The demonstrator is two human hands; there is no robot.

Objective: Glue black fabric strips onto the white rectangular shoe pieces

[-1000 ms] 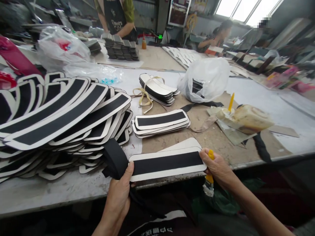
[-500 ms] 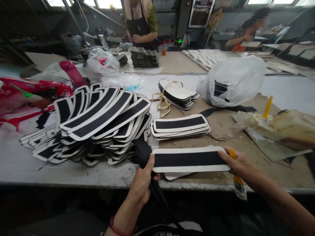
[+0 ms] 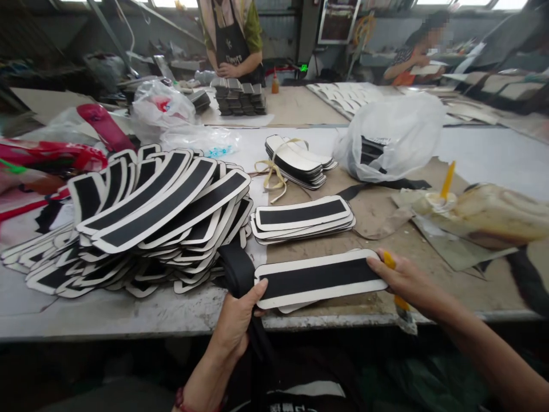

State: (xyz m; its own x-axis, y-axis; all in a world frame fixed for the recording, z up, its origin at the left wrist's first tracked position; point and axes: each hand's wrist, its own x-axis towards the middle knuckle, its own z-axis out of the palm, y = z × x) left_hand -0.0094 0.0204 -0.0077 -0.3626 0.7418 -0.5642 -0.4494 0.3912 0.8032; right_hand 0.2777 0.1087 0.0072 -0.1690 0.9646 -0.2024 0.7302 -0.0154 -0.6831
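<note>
As the panel (image 3: 321,279) tips up toward 2 o'clock, my left grip (image 3: 234,321) and right grip (image 3: 409,281) (brush (image 3: 402,304) too) pinch it, so it's mid-handling.

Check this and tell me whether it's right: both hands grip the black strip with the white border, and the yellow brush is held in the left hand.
Not quite: the yellow brush is in the right hand, not the left hand, as the head view shows. Both hands do grip the black strip with the white border.
</note>
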